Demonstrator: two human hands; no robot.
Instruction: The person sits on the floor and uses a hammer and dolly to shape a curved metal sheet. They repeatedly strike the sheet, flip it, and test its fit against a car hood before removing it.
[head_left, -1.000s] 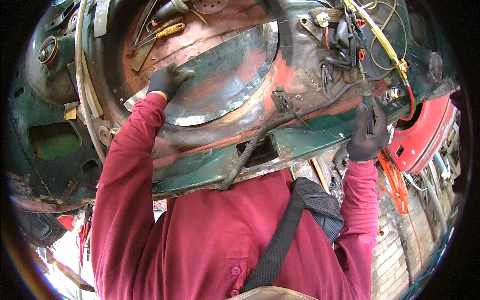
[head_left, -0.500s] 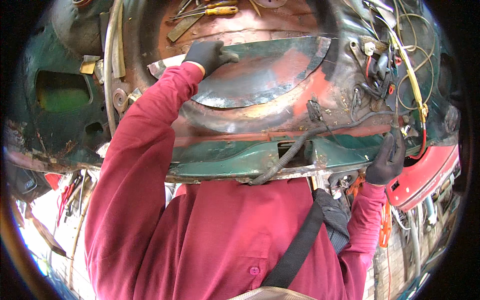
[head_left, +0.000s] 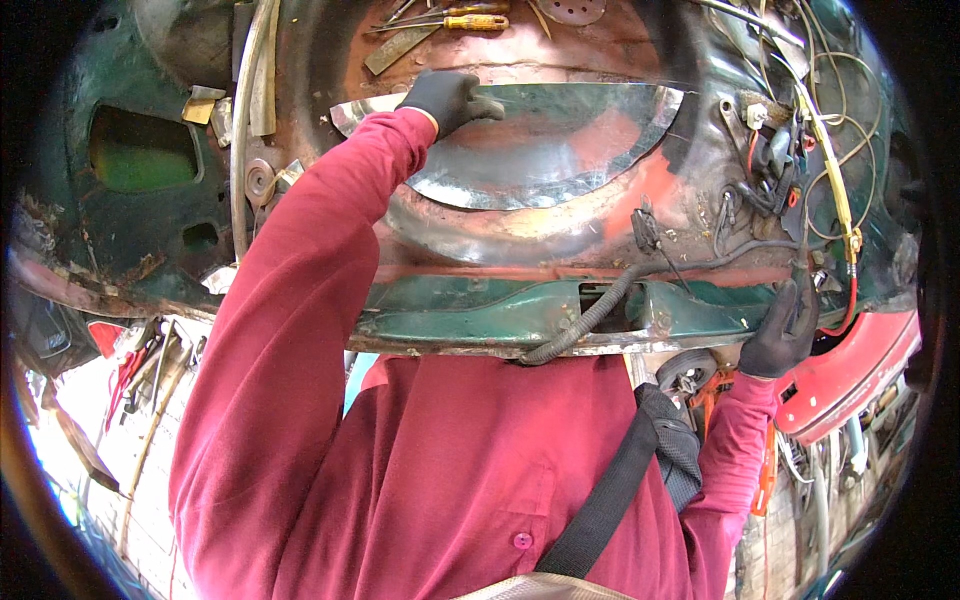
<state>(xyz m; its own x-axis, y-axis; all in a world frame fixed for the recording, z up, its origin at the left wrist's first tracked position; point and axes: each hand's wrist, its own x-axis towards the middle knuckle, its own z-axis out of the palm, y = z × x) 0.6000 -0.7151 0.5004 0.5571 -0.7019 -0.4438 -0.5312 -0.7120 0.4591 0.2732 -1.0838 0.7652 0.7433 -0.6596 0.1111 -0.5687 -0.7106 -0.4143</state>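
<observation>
A half-moon sheet of shiny metal (head_left: 540, 165) with green and red reflections on it lies over a round recess in the green car body. My left hand (head_left: 450, 102), in a dark glove, is closed on its straight upper edge near the left corner, a finger lying along the sheet. Lower right, by the green front lip (head_left: 700, 312), is my right hand (head_left: 782, 328), gloved too. A thin dark rod (head_left: 804, 225) rises from its fingers, which look closed round the rod's lower end; the exact kind of tool is unclear.
Beyond the sheet lie a yellow-handled screwdriver (head_left: 470, 22) and a flat metal strip (head_left: 400, 50). A corrugated hose (head_left: 590, 318) crosses the lip. Loose wires and connectors (head_left: 770, 150) crowd the right, beside a yellow cable (head_left: 830, 170). A red panel (head_left: 850, 375) juts out lower right.
The whole view has shifted and turned slightly, so the car body appears farther right. My left hand stays on the sheet's edge; my right hand stays by the lip with the rod.
</observation>
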